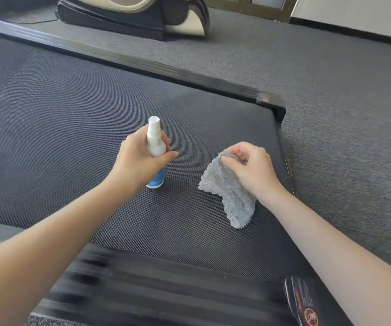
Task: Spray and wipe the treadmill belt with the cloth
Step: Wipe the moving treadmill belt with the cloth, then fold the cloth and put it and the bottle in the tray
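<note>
treadmill belt (72, 118) textured, likely grippy, so expect drag on the wipe. grey fluffy cloth (229, 191) near belt's right end – soft, light, bunches easily; pinched at top fold by right hand (250, 165). small spray bottle (155, 147) – light, rigid, probably slick; gripped mid-body by left hand (140, 158), nozzle clear.

The dark woven treadmill belt (72, 114) carries an upright white-and-blue spray bottle (156, 147) and, just right, a grey fluffy cloth (227, 189); grey carpet (330, 90) surrounds it.
</note>
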The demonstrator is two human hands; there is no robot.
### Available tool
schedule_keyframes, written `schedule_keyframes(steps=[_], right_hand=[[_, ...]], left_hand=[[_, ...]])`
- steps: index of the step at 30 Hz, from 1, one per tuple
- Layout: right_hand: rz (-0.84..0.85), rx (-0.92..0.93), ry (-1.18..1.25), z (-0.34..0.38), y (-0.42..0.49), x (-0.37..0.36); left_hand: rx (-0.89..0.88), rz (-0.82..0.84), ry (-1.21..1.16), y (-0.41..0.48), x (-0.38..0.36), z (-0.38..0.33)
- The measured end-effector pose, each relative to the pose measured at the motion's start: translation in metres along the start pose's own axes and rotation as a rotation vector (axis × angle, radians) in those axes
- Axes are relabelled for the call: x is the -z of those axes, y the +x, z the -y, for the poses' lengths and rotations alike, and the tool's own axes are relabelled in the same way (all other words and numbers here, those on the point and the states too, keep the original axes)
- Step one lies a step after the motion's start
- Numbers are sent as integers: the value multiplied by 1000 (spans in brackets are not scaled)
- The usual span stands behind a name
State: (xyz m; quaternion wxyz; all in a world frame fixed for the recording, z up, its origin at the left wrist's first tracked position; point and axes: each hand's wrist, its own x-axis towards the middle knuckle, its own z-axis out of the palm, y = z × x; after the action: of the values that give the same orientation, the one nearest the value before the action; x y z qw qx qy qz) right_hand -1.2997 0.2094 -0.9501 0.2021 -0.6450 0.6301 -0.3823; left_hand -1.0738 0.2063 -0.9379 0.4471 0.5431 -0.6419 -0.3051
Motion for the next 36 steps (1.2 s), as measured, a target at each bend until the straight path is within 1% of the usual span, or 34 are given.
schedule_keyframes(steps=[4,7,15,24,31,36], right_hand=[[-45,-3,151,20,2,18],[-77,8,220,38,5,32],[-174,43,319,85,28,65],[-215,88,390,139,78,108],[-199,-45,445,183,103,160],[-176,-131,482,229,112,202]], left_hand=[[-11,-8,-27,5,3,-10],[-24,-25,-34,12,9,-20],[-82,-114,-103,44,35,-69],[-98,-145,-136,92,47,-125],[-10,-131,-126,114,59,-194],[61,-127,-116,119,78,-253]])
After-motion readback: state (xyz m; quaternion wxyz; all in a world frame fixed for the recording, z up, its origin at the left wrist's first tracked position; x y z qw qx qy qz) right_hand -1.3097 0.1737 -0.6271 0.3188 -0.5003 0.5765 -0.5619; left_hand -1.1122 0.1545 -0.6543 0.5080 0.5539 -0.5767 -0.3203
